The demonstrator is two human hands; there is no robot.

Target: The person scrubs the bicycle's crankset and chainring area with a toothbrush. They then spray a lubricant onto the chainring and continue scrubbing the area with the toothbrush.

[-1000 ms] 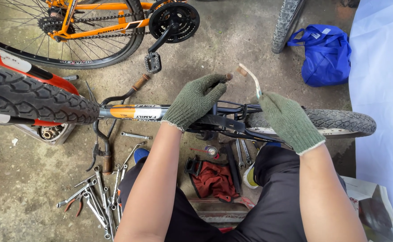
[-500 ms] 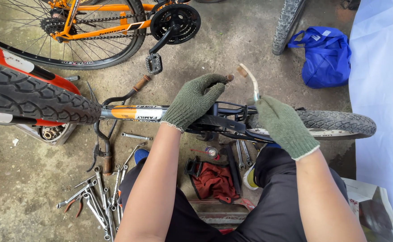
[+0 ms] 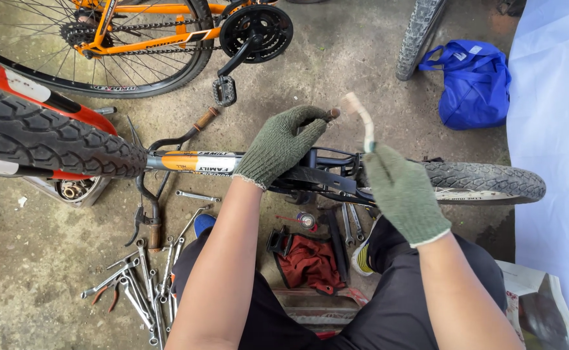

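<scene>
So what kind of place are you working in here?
Likely an informal bicycle repair spot: wrenches scattered over the concrete floor, an orange bicycle parked nearby, and another bike frame under the gloved hands.

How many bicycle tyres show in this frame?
4: orange bike's rear tyre top left, fat knobby tyre at left, tyre right of the gloved hands, tyre at top. Others may lie out of frame.

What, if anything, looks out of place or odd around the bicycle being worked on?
The bicycle frame lies across the person's lap rather than standing. Wrenches lie loose on the concrete floor. The right hand pinches a bent pale strip; the left hand grips a rusty stub.
</scene>
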